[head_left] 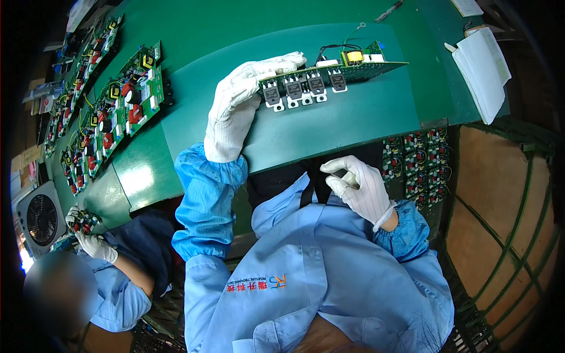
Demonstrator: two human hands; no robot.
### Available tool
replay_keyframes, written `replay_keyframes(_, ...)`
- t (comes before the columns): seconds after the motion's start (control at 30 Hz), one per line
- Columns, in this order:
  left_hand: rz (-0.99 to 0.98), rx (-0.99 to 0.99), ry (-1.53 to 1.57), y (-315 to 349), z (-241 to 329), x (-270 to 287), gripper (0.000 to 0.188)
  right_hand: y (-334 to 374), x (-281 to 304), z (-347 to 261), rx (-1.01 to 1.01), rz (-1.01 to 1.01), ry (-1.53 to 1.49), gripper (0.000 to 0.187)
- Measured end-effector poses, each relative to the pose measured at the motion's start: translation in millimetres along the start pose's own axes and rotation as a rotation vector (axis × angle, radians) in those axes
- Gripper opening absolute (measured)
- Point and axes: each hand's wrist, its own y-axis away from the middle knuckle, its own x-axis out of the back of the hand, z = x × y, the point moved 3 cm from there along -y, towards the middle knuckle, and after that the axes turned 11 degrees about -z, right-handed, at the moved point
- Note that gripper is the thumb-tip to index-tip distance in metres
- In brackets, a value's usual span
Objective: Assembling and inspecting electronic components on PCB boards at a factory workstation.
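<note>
My left hand (234, 97), in a white glove, grips the left end of a green circuit board (368, 72) above the green work mat. The board is tilted up, with black flat transistors (294, 88) along its near edge, their metal tabs pointing down. A yellow-wrapped transformer (354, 56), white parts and a wire with a ring terminal (361, 25) show on its far side. Near my body, below the table edge, my right hand (362, 185) is also gloved. Its fingers are loosely curled, with thumb and forefinger apart and nothing visible between them.
Rows of populated circuit boards (112, 112) stand at the left of the table (194, 26). More boards (416, 165) lie below the table edge at right. A pen (389, 10) and white papers (482, 70) are far right. A co-worker's gloved hand (97, 246) handles a board near a fan (40, 219).
</note>
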Motion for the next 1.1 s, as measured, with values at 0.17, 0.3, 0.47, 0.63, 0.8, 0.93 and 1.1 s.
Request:
replay_keyframes(0.17,0.071,0.07,0.115,2,-6,4,0.043,4,-3,4,0.16,0.026,0.314,0.011)
replay_keyframes(0.3,-0.042,-0.018,0.111,-3,-8,1,0.043,1,-1,-9,0.151,0.041,0.064,0.024)
replay_keyframes(0.47,-0.051,-0.026,0.015,-1,-4,0,0.046,-1,7,-15,0.233,0.186,0.043,0.027)
replay_keyframes(0.63,-0.026,-0.01,0.032,-2,-2,-2,0.048,-13,25,-32,0.302,0.294,0.485,0.023)
replay_keyframes(0.8,-0.092,-0.077,0.051,-2,-5,3,0.044,-33,29,-23,0.526,0.574,0.924,0.021)
replay_keyframes(0.93,-0.119,-0.097,0.026,-3,-5,5,0.039,-52,23,-25,0.457,0.511,0.892,0.025)
replay_keyframes(1.1,-0.051,-0.026,0.017,-3,-6,7,0.05,-63,11,-41,0.6,0.508,0.919,0.03)
